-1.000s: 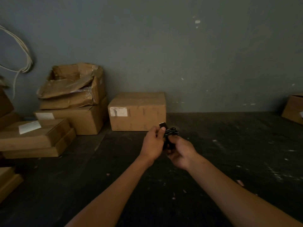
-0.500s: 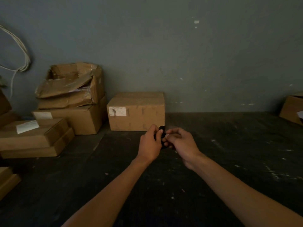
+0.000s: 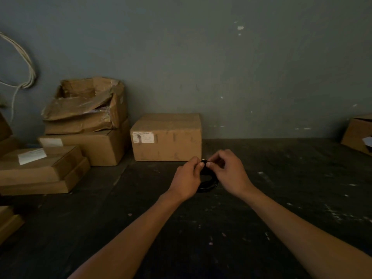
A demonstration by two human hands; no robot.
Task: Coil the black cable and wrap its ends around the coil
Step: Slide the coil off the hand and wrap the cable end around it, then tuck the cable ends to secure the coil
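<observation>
Item: black cable (image 3: pixel 208 183), coiled, pinched at its top by left hand (image 3: pixel 187 179) and right hand (image 3: pixel 228 173). Risk: either grip slackening, loops springing apart.

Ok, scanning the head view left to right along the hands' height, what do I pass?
Flat boxes → closed box → left hand → black cable → right hand → box at the right edge.
</observation>
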